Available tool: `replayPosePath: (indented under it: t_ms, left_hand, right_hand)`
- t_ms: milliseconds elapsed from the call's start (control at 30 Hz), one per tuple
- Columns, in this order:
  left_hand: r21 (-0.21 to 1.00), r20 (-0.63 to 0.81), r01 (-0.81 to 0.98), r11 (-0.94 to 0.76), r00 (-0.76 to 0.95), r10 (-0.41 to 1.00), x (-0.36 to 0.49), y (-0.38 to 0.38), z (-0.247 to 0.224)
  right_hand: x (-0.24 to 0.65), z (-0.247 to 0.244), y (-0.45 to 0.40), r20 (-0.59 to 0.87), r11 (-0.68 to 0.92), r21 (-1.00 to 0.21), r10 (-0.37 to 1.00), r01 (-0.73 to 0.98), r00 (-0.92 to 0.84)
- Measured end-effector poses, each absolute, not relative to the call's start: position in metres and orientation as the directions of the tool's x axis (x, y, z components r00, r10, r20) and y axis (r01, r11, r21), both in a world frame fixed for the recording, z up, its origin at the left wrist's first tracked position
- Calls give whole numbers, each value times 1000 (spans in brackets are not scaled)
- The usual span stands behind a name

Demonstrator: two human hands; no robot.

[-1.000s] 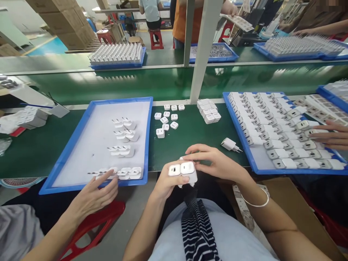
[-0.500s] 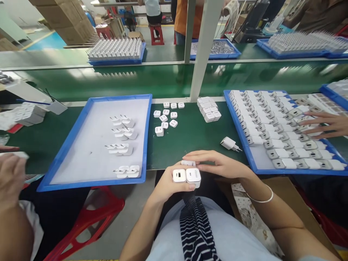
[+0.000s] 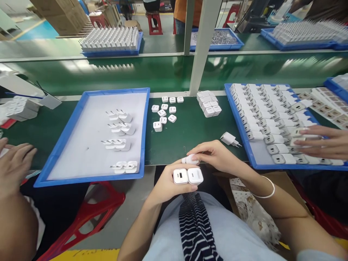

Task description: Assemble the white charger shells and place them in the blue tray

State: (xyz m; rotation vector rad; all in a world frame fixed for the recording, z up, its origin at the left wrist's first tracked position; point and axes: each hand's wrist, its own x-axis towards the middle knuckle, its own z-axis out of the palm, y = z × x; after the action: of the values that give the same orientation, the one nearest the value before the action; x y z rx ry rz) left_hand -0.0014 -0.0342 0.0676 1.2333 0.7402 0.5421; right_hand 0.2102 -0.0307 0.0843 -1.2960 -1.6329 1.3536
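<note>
Left hand [image 3: 165,186] closed around two white chargers [image 3: 188,176], port faces up, side by side at the near table edge; no writing readable on them. Right hand [image 3: 214,156] pinching a third charger [image 3: 190,159] just beyond, fingers curled. Left: blue tray [image 3: 67,137] with charger pairs; right: full tray [image 3: 241,127], co-worker's hand [image 3: 323,143] on it.

A blue tray [image 3: 67,130] lies on the left of the green bench [image 3: 187,134], holding four small clusters of white plugs [image 3: 119,130]. Just right of it sit loose white caps [image 3: 164,112], then a stacked block of white chargers [image 3: 208,103]. A single charger [image 3: 228,138] lies on its side nearer. A white post [image 3: 202,47] rises beyond. Far left, cardboard boxes [image 3: 62,14] stand.
</note>
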Motion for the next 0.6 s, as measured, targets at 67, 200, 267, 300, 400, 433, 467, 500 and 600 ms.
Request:
replayPosePath:
  t_ms: [67,200,267,300,400,433,467,500,600]
  left_hand:
    - [962,-225,20,273,625,748,-1,-34,66]
    - [966,-207,-1,257,586,783,-1,-35,64]
    - [976,-162,-25,217,583,796,0,-35,66]
    - [981,-139,-29,190,579,803,1,-35,67]
    - [995,-78,-15,102,542,837,4,-36,72]
    - [997,-61,-10,79,534,843,5,-36,73]
    - [998,-47,-8,61,533,845,6,-37,75]
    - [999,-34,-10,47,536,843,8,-37,77]
    - [999,-15,-16,28,566,824,11,-38,82]
  right_hand:
    - [211,87,-30,-105,-10,-949,952,314,-289]
    - [219,96,-26,-18,115,-872,964,477,-265]
    - [224,106,-26,8,127,-853,973,507,-230]
    - [225,112,-26,20,117,-861,980,495,-197]
    - [222,129,-30,16,84,-921,984,380,-179]
    - [218,133,-32,-1,75,-940,975,333,-223]
    - [214,136,-33,-21,67,-953,959,294,-283]
    - [208,138,-34,-34,61,-963,938,262,-344]
    - [195,136,-32,-53,40,-982,882,187,-468]
